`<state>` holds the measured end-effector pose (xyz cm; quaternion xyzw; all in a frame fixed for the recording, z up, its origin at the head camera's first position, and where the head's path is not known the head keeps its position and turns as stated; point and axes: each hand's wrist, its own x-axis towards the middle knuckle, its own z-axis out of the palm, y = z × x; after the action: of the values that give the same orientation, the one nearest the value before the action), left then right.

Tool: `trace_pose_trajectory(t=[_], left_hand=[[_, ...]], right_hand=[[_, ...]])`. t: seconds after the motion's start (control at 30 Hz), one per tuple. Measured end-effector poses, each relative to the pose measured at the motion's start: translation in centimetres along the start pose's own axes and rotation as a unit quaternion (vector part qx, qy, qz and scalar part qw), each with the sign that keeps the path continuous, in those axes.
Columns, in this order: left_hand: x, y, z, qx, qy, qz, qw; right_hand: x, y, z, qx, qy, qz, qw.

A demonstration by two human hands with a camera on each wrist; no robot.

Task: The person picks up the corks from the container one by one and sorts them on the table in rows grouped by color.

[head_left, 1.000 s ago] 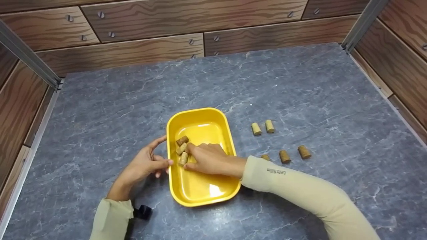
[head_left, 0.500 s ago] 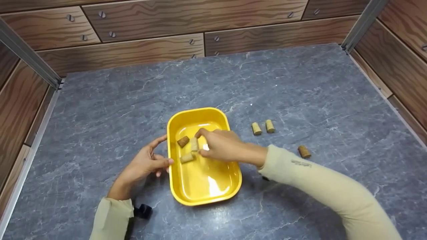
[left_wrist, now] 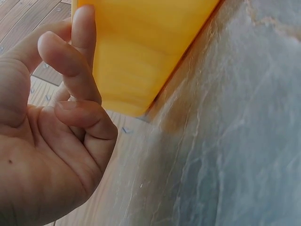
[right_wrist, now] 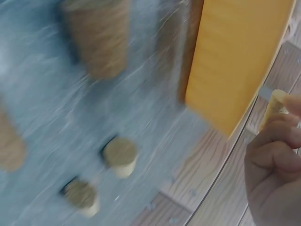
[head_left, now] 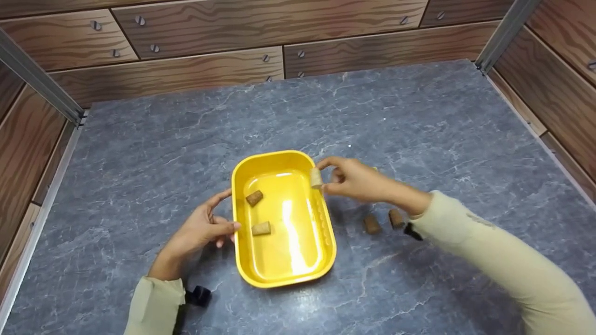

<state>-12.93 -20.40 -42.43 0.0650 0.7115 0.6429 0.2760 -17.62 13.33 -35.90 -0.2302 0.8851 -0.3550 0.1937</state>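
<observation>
A yellow plastic tray stands before me in the head view. My left hand holds its left side, thumb on the rim and fingers outside; the left wrist view shows loosely bent fingers beside the wall. My right hand pinches a pale tapered cork between thumb and fingers, over the tray's right rim. Inside the tray lie a brown cork and a pale cork, apart from each other. In the right wrist view, the held cork is partly hidden by the fingers.
Two brown corks lie right of the tray on the grey marbled table. The right wrist view shows two pale-sided corks standing there, mostly hidden by my right hand in the head view. Wood-patterned panels enclose the table.
My right hand has lifted a pale cork from the tray and carried it right to the rim. The other pale cork in the tray has turned sideways. The left hand has stayed put.
</observation>
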Motion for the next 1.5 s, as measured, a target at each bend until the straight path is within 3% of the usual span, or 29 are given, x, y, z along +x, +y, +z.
trace_pose_trajectory(t=[0.17, 0.4, 0.93, 1.2, 1.5], left_hand=[[0.0, -0.1, 0.0, -0.011, -0.006, 0.004, 0.9999], [-0.1, -0.1, 0.1, -0.010, -0.012, 0.009, 0.9998], [0.0, -0.2, 0.0, -0.006, -0.004, 0.005, 1.0000], [0.0, -0.2, -0.2, 0.017, -0.012, 0.016, 0.9997], [0.0, 0.0, -0.2, 0.007, -0.011, 0.011, 0.9999]], right_hand=[[-1.1, 1.8, -1.7, 0.048, -0.014, 0.000, 0.9988], [-2.7, 4.9, -3.2, 0.065, -0.004, -0.001, 0.9979], [-6.1, 11.7, -7.2, 0.018, 0.047, 0.039, 0.9980], [-7.0, 13.8, -8.1, -0.003, 0.028, 0.089, 0.9956], [-6.9, 14.8, -8.6, -0.066, 0.009, 0.123, 0.9902]])
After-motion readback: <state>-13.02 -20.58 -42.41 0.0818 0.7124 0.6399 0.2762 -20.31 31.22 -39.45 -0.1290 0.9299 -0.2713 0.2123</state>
